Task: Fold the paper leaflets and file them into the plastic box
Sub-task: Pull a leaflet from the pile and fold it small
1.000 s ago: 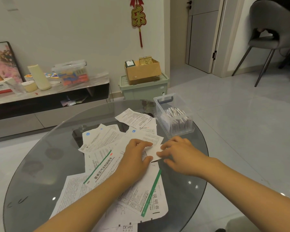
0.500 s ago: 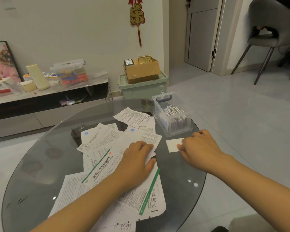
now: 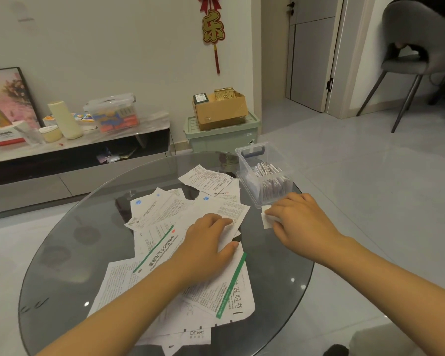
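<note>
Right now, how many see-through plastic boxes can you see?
2. One clear plastic box stands on the round glass table, holding folded white leaflets. One lidded clear plastic box sits on the low shelf by the wall.

Your right hand (image 3: 297, 219) presses a folded leaflet (image 3: 267, 220) on the glass bench (image 3: 62, 253) just near of the plastic box (image 3: 263, 173); your left hand (image 3: 207, 242) rests on the loose leaflets (image 3: 162, 214).

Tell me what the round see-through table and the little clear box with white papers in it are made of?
The round see-through table looks like smooth, glossy glass: lights glint off it and the floor shows through. The little clear box seems to be thin, see-through plastic with a blue latch; the folded leaflets inside show through its walls.
</note>
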